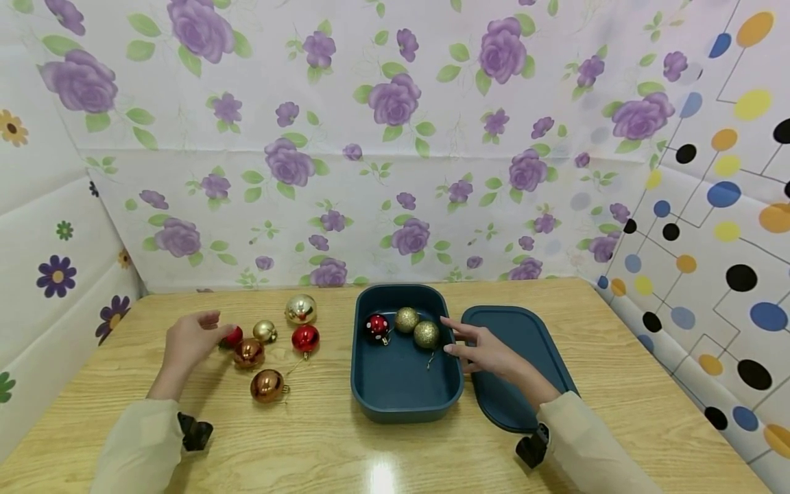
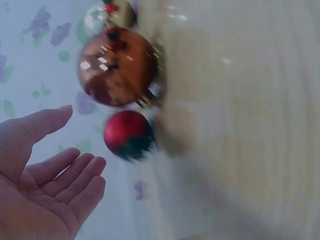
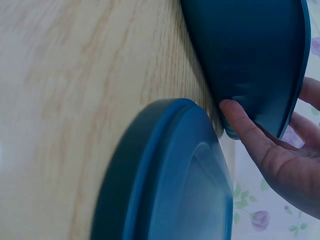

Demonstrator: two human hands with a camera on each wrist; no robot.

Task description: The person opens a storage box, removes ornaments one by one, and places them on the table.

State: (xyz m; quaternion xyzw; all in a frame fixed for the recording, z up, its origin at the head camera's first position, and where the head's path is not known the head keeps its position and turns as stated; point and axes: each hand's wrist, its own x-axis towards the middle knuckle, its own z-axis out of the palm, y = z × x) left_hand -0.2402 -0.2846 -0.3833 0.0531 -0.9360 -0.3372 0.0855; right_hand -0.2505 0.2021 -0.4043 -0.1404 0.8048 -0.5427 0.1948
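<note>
My left hand (image 1: pixel 193 339) reaches at the left over a small red ball ornament with a green jagged edge (image 2: pixel 129 134). The left wrist view shows its fingers spread and apart from that ball. Beside it lie a shiny copper ball (image 1: pixel 249 353) and a small gold ball (image 1: pixel 265 331). My right hand (image 1: pixel 487 351) holds the right wall of a dark blue box (image 1: pixel 407 416), some fingers over the rim and one against the outside (image 3: pixel 280 155). Inside the box are a red ball with white dots (image 1: pixel 376 327) and two glittery gold balls (image 1: pixel 407 320).
A blue lid (image 1: pixel 518 343) lies right of the box, under my right forearm. Left of the box are a larger gold ball (image 1: pixel 301 309), a red ball (image 1: pixel 305 338) and another copper ball (image 1: pixel 268 386). Patterned cloth walls (image 1: pixel 395 206) border the wooden table (image 1: pixel 296 453).
</note>
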